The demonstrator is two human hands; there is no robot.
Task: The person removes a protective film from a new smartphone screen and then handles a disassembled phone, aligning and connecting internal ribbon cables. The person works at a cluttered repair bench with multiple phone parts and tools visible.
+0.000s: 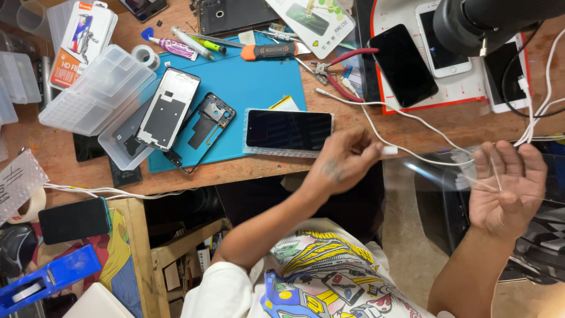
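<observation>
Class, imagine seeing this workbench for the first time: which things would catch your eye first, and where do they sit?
Most striking is the bright blue rectangular work mat at upper centre, bearing a dark-screened black smartphone on bubble wrap. At lower right, the left hand pinches a small white plug, while the right hand lies palm up under a clear plastic film. A blue tape dispenser sits at the bottom left.
</observation>
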